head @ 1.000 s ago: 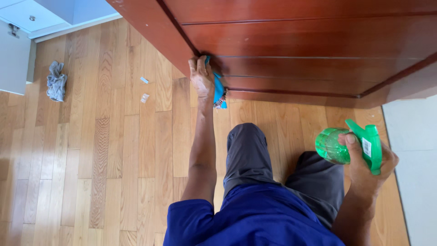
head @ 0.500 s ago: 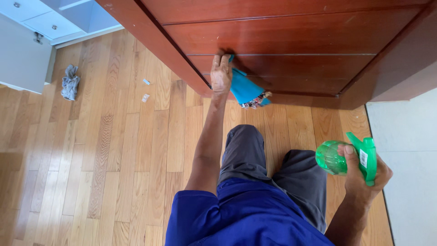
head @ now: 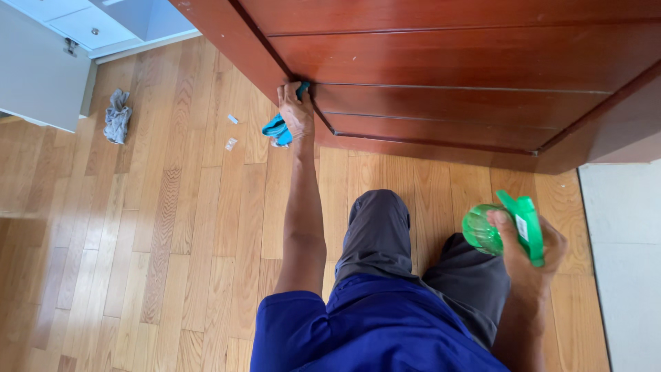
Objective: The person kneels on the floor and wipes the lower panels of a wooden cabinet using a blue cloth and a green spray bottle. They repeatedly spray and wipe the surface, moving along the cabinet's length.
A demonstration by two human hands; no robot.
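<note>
A home; wooden floor (head: 193,227); panelled wooden door (head: 447,76); white cabinet (head: 82,27).

My left-hand fingers (head: 295,103) cover most of the blue cloth (head: 275,129); the spray bottle (head: 506,227) body hides behind my right-hand fingers (head: 513,241).

Just one view here, head-mounted, looking pretty much straight down past the wearer's own lap at the wood floor (head: 172,227). It faces forward toward the red-brown door (head: 441,76) (top of frame), close enough that both outstretched arms fit, with no second camera sharing the scene.
</note>
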